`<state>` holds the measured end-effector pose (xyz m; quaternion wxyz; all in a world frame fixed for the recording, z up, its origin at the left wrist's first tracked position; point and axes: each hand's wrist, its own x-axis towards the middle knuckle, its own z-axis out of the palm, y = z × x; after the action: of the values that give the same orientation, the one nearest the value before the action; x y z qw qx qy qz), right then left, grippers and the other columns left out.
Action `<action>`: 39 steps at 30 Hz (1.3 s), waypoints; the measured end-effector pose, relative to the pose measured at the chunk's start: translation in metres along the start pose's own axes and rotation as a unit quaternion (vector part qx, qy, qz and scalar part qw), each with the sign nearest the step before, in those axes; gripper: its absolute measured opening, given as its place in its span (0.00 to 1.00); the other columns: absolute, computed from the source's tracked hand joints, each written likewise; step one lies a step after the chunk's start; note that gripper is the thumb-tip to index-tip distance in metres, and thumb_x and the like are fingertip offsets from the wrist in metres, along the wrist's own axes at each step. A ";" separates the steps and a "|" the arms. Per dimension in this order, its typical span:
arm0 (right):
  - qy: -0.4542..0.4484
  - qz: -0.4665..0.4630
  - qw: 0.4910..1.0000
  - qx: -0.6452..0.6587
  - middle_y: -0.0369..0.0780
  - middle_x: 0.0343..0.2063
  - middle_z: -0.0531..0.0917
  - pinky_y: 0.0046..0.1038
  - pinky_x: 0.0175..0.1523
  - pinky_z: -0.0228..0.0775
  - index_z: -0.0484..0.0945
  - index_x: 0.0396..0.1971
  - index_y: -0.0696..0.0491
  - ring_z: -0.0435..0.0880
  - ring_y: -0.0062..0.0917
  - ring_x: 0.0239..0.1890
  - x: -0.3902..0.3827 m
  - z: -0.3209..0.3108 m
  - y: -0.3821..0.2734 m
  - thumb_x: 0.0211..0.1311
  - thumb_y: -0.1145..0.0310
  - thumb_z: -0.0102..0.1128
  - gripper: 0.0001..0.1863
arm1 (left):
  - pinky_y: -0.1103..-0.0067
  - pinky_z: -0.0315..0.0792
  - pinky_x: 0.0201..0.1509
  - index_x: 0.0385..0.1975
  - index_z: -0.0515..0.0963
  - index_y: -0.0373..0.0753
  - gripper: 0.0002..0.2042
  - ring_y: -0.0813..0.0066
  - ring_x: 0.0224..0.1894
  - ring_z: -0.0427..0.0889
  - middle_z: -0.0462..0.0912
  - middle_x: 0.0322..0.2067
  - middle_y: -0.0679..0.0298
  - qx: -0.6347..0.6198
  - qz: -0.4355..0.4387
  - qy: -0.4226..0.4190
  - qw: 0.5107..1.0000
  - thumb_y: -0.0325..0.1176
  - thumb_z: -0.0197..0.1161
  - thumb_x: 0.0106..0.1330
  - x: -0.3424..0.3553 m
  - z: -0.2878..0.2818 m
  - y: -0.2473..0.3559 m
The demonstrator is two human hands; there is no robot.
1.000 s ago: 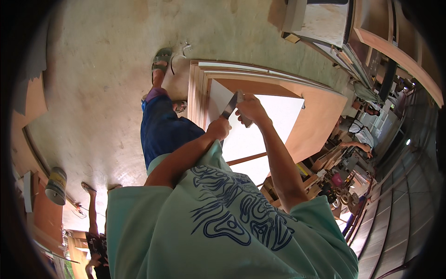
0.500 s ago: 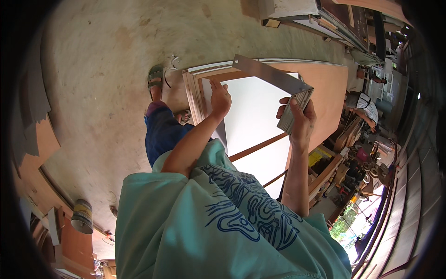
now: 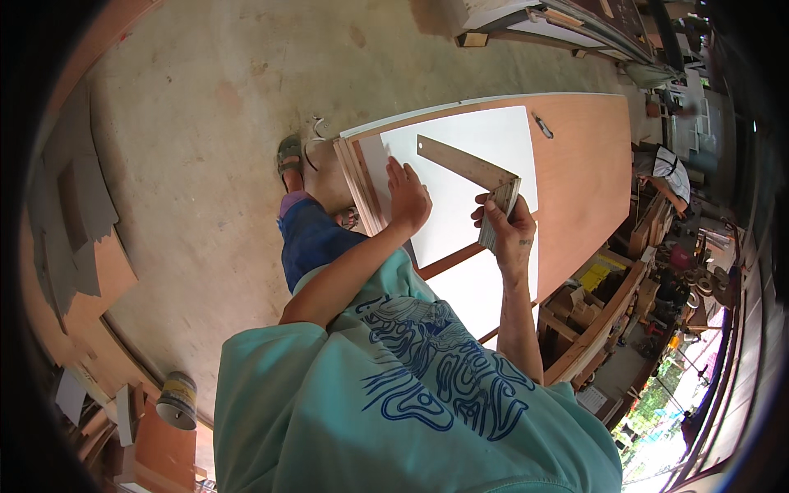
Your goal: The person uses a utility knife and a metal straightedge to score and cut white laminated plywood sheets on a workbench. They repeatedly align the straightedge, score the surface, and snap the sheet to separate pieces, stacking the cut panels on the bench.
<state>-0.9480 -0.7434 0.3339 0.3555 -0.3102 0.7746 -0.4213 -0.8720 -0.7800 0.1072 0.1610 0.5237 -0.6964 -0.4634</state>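
My right hand [image 3: 511, 234] is closed round the ribbed grey stock of a try square [image 3: 467, 163]. Its flat metal blade reaches left above a white panel [image 3: 460, 131], and a small hole shows at the tip. Fingers out and holding nothing, my left hand [image 3: 409, 197] is over the panel's left part, near its wooden edge; whether it touches the surface I cannot tell. The panel lies on a stack of brown boards [image 3: 583, 172]. On the brown part, right of the panel, rests a small dark, elongated object [image 3: 542, 126].
A can [image 3: 177, 400] stands at the lower left near wood offcuts. Cut sheets [image 3: 78, 238] lie along the left. A cluttered bench with a wooden rail [image 3: 604, 324] is at the right, with another person [image 3: 670, 177] beyond. More stacked boards [image 3: 526, 20] stand at the far side.
The try square has moved lower and nearer to me, its blade now over the white panel. My left hand has shifted right with its fingers straighter. The dark object has come into sight.
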 end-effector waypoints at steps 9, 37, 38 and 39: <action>0.043 -0.049 0.997 0.038 0.41 0.35 0.83 0.24 0.35 0.76 0.75 0.41 0.60 0.83 0.22 0.31 -0.014 -0.035 0.002 0.63 0.71 0.60 0.10 | 0.58 0.47 0.72 0.65 0.63 0.39 0.33 0.60 0.70 0.54 0.57 0.67 0.53 0.287 0.251 0.028 0.924 0.56 0.51 0.66 0.036 -0.052 -0.059; -0.175 0.102 0.929 0.311 0.48 0.53 0.72 0.39 0.56 0.73 0.50 0.68 0.58 0.73 0.39 0.57 0.046 0.055 0.003 0.59 0.76 0.58 0.39 | 0.74 0.77 0.37 0.38 0.70 0.39 0.20 0.71 0.27 0.77 0.78 0.29 0.62 -0.812 -0.290 0.159 0.481 0.53 0.47 0.72 0.086 -0.098 -0.044; -0.202 0.109 0.931 0.284 0.47 0.51 0.73 0.39 0.54 0.74 0.52 0.67 0.58 0.75 0.39 0.55 0.051 0.057 -0.002 0.59 0.76 0.58 0.37 | 0.75 0.76 0.36 0.37 0.71 0.40 0.18 0.72 0.28 0.76 0.78 0.28 0.63 -0.798 -0.279 0.134 0.517 0.52 0.49 0.72 0.088 -0.101 -0.044; -0.228 0.116 0.932 0.257 0.46 0.49 0.75 0.38 0.52 0.75 0.53 0.66 0.58 0.77 0.38 0.52 0.056 0.058 -0.011 0.59 0.76 0.59 0.36 | 0.77 0.76 0.36 0.36 0.72 0.41 0.17 0.73 0.28 0.76 0.77 0.27 0.64 -0.782 -0.268 0.108 0.552 0.51 0.50 0.72 0.089 -0.104 -0.045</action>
<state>-0.9297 -0.8174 0.3044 0.6364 -0.2042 0.5684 -0.4798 -0.8075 -0.9092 0.1011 0.4496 0.4003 0.1358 -0.7869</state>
